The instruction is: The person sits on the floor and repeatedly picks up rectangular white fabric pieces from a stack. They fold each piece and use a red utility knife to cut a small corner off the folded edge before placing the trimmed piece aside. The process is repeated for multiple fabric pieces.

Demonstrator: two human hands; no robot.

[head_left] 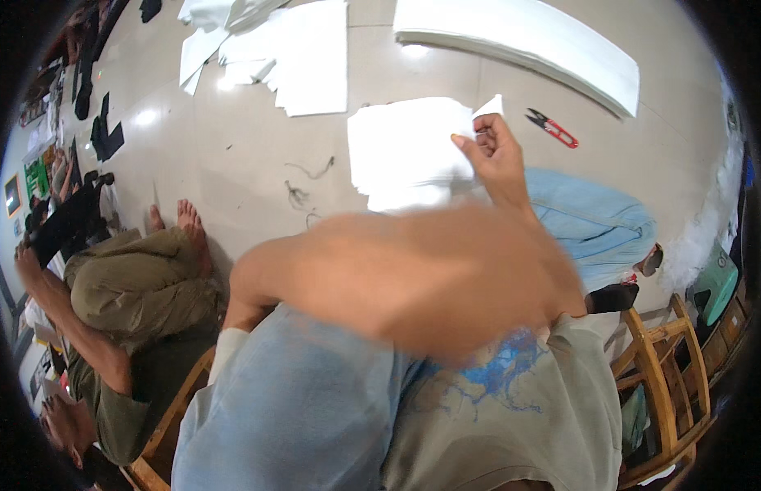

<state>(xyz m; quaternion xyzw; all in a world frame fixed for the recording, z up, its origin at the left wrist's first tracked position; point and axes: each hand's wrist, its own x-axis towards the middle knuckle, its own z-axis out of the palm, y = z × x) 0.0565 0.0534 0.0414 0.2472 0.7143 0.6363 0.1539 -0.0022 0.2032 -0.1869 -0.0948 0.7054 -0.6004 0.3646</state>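
Observation:
A stack of white cut pieces (413, 143), cloth by its look, lies on the tiled floor in front of me. My right hand (496, 157) is at the stack's right edge, its fingers curled and thumb over the top piece. It pinches the white piece there, and a pointed corner sticks up beyond the fingers. My left arm crosses in front of my lap from the left. Motion smears my left hand (478, 286) so much that its fingers cannot be made out. Thread snips (552, 128) with red handles lie just right of the stack.
A long folded white bundle (519, 49) lies at the far right, and more white pieces (311, 65) at the far left. Loose dark threads (297, 195) are on the floor. At left sits another person (143, 286) handling black material. A wooden chair (662, 385) stands at right.

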